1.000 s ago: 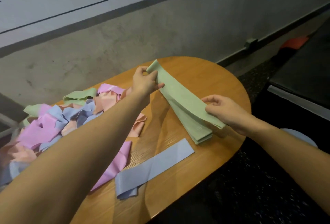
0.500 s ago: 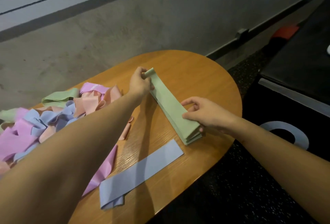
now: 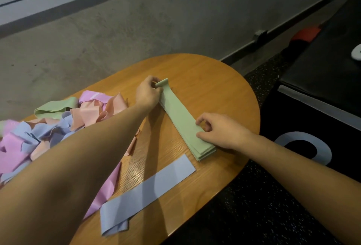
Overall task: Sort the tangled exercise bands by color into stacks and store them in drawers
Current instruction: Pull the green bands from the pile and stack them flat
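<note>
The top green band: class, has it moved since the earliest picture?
Yes. The top green band, earlier lifted above the green stack, now lies down on it, toward the table.

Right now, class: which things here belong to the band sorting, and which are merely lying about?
Job: green stack, gripped by left hand and right hand; blue band; tangled pile.
Lying about: orange object, black box.
</note>
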